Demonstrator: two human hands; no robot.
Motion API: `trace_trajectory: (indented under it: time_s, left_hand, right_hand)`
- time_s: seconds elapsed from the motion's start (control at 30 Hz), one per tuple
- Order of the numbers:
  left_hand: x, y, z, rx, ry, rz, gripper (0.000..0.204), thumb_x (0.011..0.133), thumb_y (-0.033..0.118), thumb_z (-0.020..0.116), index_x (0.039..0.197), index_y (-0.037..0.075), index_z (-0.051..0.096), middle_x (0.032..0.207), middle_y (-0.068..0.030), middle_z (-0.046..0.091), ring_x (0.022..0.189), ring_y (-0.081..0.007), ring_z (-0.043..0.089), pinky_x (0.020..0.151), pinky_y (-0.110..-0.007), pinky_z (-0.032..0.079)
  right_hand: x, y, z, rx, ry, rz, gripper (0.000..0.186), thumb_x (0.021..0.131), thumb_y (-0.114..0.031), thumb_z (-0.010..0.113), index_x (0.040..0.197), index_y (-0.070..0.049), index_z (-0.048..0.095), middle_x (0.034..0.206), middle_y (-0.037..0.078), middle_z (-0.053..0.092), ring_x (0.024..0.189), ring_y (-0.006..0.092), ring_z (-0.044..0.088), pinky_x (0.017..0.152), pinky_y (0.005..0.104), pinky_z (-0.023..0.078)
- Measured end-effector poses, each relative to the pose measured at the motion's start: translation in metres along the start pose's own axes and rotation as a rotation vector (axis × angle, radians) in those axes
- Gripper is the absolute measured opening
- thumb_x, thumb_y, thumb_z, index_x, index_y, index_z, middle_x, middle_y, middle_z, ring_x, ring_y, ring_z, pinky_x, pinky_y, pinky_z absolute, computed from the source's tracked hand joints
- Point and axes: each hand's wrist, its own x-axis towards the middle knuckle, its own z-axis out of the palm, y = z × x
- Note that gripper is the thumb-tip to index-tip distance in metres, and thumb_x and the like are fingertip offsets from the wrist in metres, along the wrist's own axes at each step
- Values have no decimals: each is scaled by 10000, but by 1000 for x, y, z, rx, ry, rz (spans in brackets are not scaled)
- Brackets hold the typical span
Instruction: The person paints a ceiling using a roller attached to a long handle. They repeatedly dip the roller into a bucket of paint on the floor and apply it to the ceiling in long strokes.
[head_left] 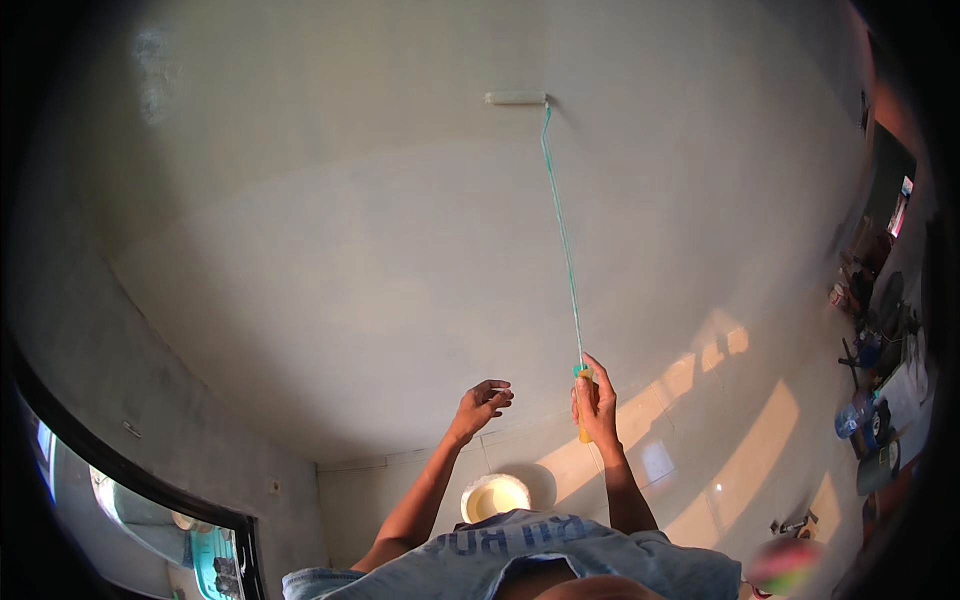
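My right hand (597,407) is wrapped round the yellow-orange grip of a paint roller (562,230). Its long, thin green rod runs up from the hand to a pale roller sleeve (516,98), which lies level against the wall (400,260). To the left, my left hand (483,408) hangs in the air with fingers bent and apart, holding nothing. Below the hands, a round pale tub (497,494) with light yellowish contents stands on the floor, its near edge hidden by my shirt.
Glossy tiled floor (655,462) runs along the wall's foot, with sunlight and shadows across it. A dark-framed opening (140,480) is at lower left. Cluttered household items (872,420) line the right side. A blurred pink and green object (787,566) is at lower right.
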Motion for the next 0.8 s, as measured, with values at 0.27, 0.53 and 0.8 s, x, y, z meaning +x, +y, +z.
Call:
trace_trajectory:
  time_s: [0.27, 0.53, 0.8]
  left_hand:
    - [2, -2, -7, -16, -36, -9, 349, 983, 270, 599, 1246, 41, 571, 1111, -82, 686, 1040, -180, 652, 857, -335, 519]
    - [1, -1, -7, 12, -46, -40, 396, 992, 275, 573, 1291, 18, 535, 1211, -159, 648, 1136, -252, 630, 952, -391, 518]
    - [2, -10, -7, -72, -11, -19, 334, 980, 253, 601, 1244, 49, 576, 1126, -86, 683, 1060, -190, 653, 876, -341, 519]
  right_hand:
    - [-32, 11, 13, 18, -4, 42, 404, 1015, -84, 503, 1415, -60, 450, 698, -23, 502, 506, 20, 415, 442, 205, 389]
    - [-17, 9, 11, 13, -13, 41, 401, 1021, -102, 497, 1416, -63, 442, 699, -17, 498, 506, 26, 430, 428, 210, 388]
    - [48, -33, 28, 26, -10, -47, 405, 1025, -162, 506, 1425, -122, 450, 687, -21, 489, 476, 36, 427, 404, 220, 387]
